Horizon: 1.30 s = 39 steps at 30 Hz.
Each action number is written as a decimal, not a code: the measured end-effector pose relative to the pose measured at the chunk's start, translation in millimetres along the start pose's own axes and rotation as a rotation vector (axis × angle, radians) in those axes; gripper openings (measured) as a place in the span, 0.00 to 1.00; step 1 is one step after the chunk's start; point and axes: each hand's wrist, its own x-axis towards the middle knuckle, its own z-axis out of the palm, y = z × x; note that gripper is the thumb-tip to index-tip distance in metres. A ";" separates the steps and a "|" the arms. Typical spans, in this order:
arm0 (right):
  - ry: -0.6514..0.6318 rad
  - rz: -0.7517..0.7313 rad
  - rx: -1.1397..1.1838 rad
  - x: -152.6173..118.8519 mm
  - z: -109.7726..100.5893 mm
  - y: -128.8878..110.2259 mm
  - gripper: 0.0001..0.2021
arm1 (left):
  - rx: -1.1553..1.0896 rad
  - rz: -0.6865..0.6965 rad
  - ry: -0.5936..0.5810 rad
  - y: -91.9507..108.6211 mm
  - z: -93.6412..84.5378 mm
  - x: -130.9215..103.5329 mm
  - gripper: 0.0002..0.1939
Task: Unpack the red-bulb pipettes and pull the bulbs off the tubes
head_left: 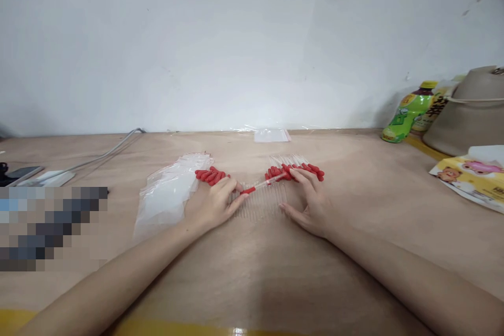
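Observation:
My left hand [218,199] pinches the red rubber end of a glass dropper [262,185]. The dropper's clear tube slants up and right toward my right hand [309,199]. That hand has thumb and fingers apart, its index fingertip beside a row of red rubber bulbs [275,172] on thin clear tubes that point away; whether it touches one I cannot tell. Between my hands lies a layer of clear glass tubes [258,207]. More red bulbs [210,175] are heaped just beyond my left hand. Several clear plastic zip bags [165,194] overlap in a fan on its left.
Another clear bag [271,135] lies by the wall. At the right are a green drink bottle [409,113], a beige bag [466,110] and a yellow printed packet [474,178]. A grey cable [106,153] and a phone [25,174] lie at the left, near a blurred-out patch.

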 end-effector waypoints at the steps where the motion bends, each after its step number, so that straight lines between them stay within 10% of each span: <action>1: -0.014 -0.029 -0.003 -0.2 0.0 0.4 0.32 | 0.008 0.058 0.010 -1.5 1.3 -6.5 0.06; 14: -0.056 -0.330 0.021 2.5 4.5 -1.7 0.06 | -0.070 0.324 0.148 2.9 22.1 -18.0 0.07; 39: -0.087 -0.463 0.204 -1.3 12.4 -20.0 0.06 | 0.116 0.524 0.126 19.5 28.7 -13.2 0.06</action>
